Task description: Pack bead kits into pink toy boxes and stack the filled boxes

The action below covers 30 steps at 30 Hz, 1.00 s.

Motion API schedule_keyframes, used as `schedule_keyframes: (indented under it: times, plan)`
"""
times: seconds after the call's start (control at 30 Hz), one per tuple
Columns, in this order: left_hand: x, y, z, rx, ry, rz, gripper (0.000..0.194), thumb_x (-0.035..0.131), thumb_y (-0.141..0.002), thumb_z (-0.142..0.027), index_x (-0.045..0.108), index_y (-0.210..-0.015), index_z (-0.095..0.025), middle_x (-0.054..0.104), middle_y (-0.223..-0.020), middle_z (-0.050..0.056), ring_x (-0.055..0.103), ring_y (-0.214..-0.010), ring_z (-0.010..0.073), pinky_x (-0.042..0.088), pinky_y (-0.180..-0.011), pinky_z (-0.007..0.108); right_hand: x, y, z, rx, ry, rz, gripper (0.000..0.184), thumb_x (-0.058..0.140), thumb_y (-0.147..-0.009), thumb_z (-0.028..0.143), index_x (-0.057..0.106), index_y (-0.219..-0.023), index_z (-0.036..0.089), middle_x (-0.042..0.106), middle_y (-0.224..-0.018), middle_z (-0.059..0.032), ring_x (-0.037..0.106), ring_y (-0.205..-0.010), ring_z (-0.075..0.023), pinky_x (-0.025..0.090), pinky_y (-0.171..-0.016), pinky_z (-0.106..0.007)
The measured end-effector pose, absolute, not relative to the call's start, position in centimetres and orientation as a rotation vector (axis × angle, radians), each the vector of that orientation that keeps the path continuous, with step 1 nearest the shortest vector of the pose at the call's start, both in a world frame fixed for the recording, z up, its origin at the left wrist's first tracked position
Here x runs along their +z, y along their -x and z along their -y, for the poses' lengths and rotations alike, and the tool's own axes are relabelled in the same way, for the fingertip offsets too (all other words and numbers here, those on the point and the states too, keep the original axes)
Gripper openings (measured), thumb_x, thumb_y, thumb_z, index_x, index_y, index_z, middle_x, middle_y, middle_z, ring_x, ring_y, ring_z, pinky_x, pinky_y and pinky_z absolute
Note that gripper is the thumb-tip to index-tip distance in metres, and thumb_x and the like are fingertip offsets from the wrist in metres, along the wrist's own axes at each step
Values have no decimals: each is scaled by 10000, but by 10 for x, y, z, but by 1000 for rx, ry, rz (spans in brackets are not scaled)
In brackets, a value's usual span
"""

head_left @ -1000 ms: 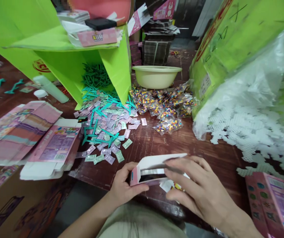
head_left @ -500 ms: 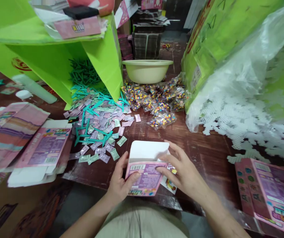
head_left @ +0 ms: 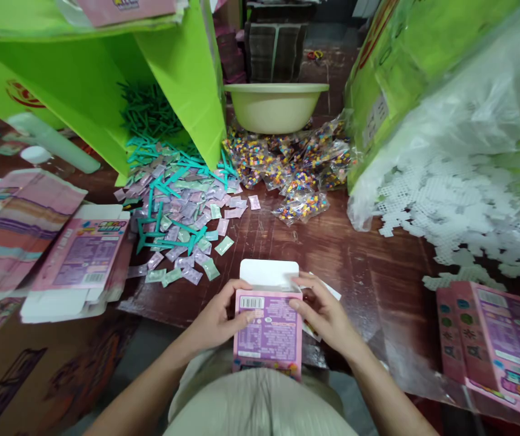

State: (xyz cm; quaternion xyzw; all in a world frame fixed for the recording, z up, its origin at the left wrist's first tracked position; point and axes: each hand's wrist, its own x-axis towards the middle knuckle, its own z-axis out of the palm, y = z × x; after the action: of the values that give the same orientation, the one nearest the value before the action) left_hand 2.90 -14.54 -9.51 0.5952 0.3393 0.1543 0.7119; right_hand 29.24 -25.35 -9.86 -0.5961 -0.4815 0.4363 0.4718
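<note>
A small pink carton (head_left: pixel 268 332) stands upright at the near edge of the wooden table (head_left: pixel 355 254), its white top flap open and tilted away from me. My left hand (head_left: pixel 217 318) grips its left side, thumb across the barcode corner. My right hand (head_left: pixel 326 312) grips the right side with the thumb on the upper right corner. A printed leaflet lies partly hidden under my right hand.
Small pastel sachets and teal plastic pieces (head_left: pixel 182 206) spill from a green box (head_left: pixel 105 91). Bags of coloured beads (head_left: pixel 296 175) lie before a cream basin (head_left: pixel 276 106). White mesh boards (head_left: pixel 460 212) spill at right. Flat pink cartons (head_left: pixel 80 260) lie left, filled ones (head_left: pixel 496 345) right.
The carton has been turned from lying on its side to standing upright with its printed back facing me, and drawn closer to my body. Both hands stayed on it.
</note>
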Motion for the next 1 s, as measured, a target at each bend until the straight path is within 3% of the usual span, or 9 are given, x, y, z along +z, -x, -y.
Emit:
schedule_keyframes:
  times: [0.1, 0.17, 0.23, 0.3, 0.4, 0.5, 0.57, 0.8, 1.0]
  plan:
    - [-95, -29, 138, 394, -1415, -814, 323, 600, -1034, -479, 659, -1250, -247, 647, -1268, 63, 631, -1180, 233, 518, -1016, 343, -99, -295, 251, 1057, 1500, 1324, 269, 657, -1024, 425, 715, -1215, 245, 670, -1269, -113, 682, -1153, -218, 600, -935, -354]
    - [-96, -35, 136, 520, -1444, -870, 306, 584, -1040, -472, 728, -1112, -212, 635, -1364, 91, 591, -1295, 261, 460, -1108, 368, -99, -296, 250, 980, 1493, 1373, 237, 652, -1031, 398, 739, -1191, 246, 667, -1304, -117, 650, -1242, -232, 569, -1020, -387]
    - [-99, -41, 137, 646, -1367, -926, 253, 662, -1000, -451, 704, -1032, -204, 687, -1289, 94, 644, -1215, 251, 500, -1038, 356, -102, -295, 250, 875, 1461, 1396, 205, 632, -1045, 353, 738, -1189, 253, 655, -1356, -121, 617, -1311, -238, 529, -1089, -416]
    - [-101, -46, 139, 729, -1241, -958, 252, 732, -958, -424, 640, -1089, -229, 741, -1141, 65, 698, -1064, 222, 540, -907, 322, -105, -292, 253, 800, 1420, 1367, 218, 605, -1060, 304, 698, -1254, 273, 676, -1335, -111, 638, -1283, -221, 524, -1091, -413]
    - [-98, -45, 142, 699, -1232, -889, 259, 739, -951, -421, 660, -1106, -228, 739, -1128, 70, 697, -1092, 221, 540, -938, 328, -100, -291, 258, 836, 1379, 1349, 283, 604, -1063, 277, 651, -1340, 312, 728, -1256, -72, 672, -1231, -194, 528, -1072, -380]
    - [-90, -41, 142, 583, -1298, -857, 240, 732, -947, -431, 727, -938, -191, 683, -1258, 102, 675, -1176, 238, 531, -994, 338, -85, -291, 259, 987, 1389, 1374, 174, 615, -1059, 329, 747, -1165, 287, 746, -1222, -62, 692, -1189, -202, 535, -1040, -363]
    - [-84, -41, 142, 523, -1305, -876, 215, 752, -931, -406, 719, -943, -194, 669, -1312, 99, 674, -1189, 238, 535, -987, 335, -76, -287, 257, 1042, 1446, 1295, 156, 657, -1032, 370, 758, -1027, 250, 750, -1198, -66, 712, -1129, -210, 544, -999, -360]
    - [-68, -45, 134, 472, -1390, -891, 220, 713, -961, -411, 660, -939, -199, 754, -1061, 61, 707, -951, 187, 560, -807, 285, -68, -281, 249, 1123, 1578, 1044, 272, 747, -949, 476, 744, -977, 205, 773, -1013, -62, 722, -926, -204, 557, -812, -319]
    - [-84, -34, 138, 504, -1490, -832, 341, 777, -919, -406, 681, -1205, -247, 729, -1274, 76, 715, -1135, 229, 588, -972, 350, -74, -283, 266, 994, 1487, 1206, 271, 714, -990, 375, 720, -1226, 243, 681, -1356, -101, 658, -1243, -225, 546, -972, -348]
